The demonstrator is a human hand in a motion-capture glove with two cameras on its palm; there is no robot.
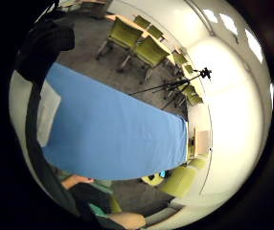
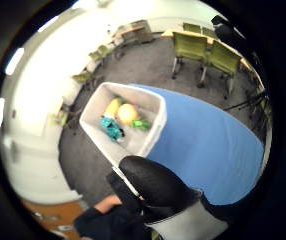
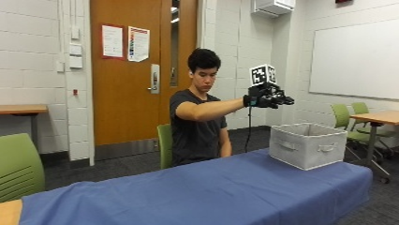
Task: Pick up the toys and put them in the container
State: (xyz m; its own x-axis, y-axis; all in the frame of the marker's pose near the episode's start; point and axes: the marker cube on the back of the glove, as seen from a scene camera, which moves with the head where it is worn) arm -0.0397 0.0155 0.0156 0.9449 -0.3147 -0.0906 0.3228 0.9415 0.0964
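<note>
My gloved right hand [image 3: 269,99] is raised at head height, above and a little to the near-left of the grey fabric container [image 3: 306,145]. Its fingers reach out nearly straight and hold nothing. The container stands at the right end of the blue table [image 3: 205,192]. In the thumb side palm view I look down into the container [image 2: 155,127]. A yellow toy [image 2: 113,106], an orange-yellow ball [image 2: 127,113], a teal toy [image 2: 112,128] and a green toy [image 2: 141,123] lie on its floor. The gloved thumb [image 2: 153,185] shows close to the camera. No toy lies on the blue cloth [image 1: 108,129].
Green chairs [image 3: 18,164] stand around the room, one at the near left and others beyond the container [image 3: 349,117]. A tripod [image 1: 175,86] stands on the floor past the table. A wooden table [image 3: 380,117] is at the far right.
</note>
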